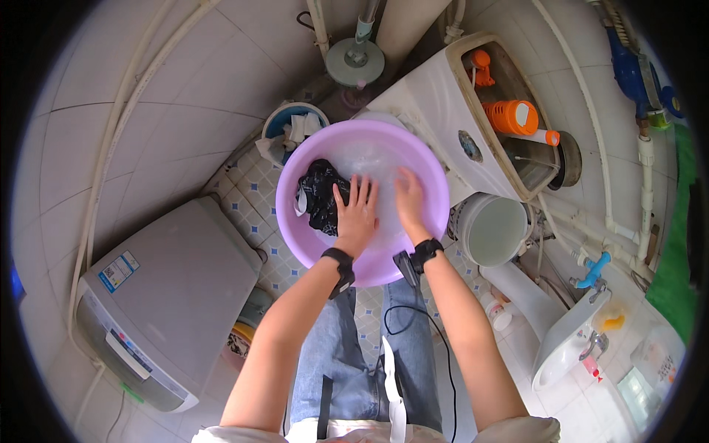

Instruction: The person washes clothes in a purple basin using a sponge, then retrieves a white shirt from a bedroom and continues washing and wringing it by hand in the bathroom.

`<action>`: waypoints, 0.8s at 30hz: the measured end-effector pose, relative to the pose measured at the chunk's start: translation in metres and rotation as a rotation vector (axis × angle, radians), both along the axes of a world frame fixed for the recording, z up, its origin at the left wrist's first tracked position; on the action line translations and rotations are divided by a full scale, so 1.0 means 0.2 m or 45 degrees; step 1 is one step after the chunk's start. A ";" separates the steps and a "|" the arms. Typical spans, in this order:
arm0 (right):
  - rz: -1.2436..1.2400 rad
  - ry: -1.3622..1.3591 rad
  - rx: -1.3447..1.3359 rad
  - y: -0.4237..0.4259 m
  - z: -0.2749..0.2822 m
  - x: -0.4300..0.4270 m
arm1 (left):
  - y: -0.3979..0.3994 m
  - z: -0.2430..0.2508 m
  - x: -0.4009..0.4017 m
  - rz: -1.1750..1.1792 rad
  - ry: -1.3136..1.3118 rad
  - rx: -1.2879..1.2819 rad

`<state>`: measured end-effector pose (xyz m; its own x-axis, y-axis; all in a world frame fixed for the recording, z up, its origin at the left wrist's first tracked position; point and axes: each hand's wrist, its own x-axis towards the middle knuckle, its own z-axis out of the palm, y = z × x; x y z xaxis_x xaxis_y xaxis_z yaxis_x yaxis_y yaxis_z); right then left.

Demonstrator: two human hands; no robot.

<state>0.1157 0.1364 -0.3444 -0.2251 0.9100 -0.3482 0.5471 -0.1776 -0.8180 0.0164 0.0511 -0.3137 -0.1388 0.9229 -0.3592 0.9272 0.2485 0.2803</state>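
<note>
Before me is a round purple plastic basin (363,274) with cloudy, sudsy water (365,158) in it. Wet black patterned fabric (320,199) is bunched against the left side of the basin, with a white piece (301,202) at its edge. My left hand (359,213), palm down and fingers spread, lies beside the black fabric and overlaps its right edge; it grips nothing that I can see. My right hand (409,199) is at the basin's right side, slightly blurred, with its fingertips by the water and nothing visible in it. Both wrists wear black straps.
A grey washing machine (183,288) stands at left. Behind the basin is a waste bin (296,130) with crumpled paper. At right are a toilet cistern (443,105) holding orange items, a bucket of water (494,230) and a white washbasin (565,343). A black cable (451,376) hangs by my leg.
</note>
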 end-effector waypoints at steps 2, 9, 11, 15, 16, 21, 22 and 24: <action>-0.504 0.190 -0.412 0.10 -0.05 0.03 | 0.04 -0.01 0.04 -0.131 -0.035 0.120; 0.188 0.567 -0.816 -0.14 0.17 0.12 | 0.03 -0.12 0.04 -0.666 0.361 -0.332; 0.160 0.393 -0.663 -0.17 0.15 0.15 | 0.05 -0.13 0.06 -0.456 0.198 -0.333; -0.370 0.303 -0.455 -0.09 0.02 0.15 | 0.01 -0.17 0.06 -0.356 0.351 0.106; -0.543 0.214 -0.376 -0.06 -0.05 0.14 | 0.06 -0.15 0.09 -0.455 0.263 -0.046; -0.279 0.459 -0.832 -0.09 0.10 0.07 | 0.07 -0.09 0.07 -0.645 0.155 -0.499; 0.016 0.590 -0.972 -0.14 0.16 0.07 | 0.04 -0.10 0.06 -0.605 0.141 -0.449; 0.107 0.394 -0.638 -0.20 0.26 0.09 | -0.01 -0.14 0.03 -0.554 0.136 -0.396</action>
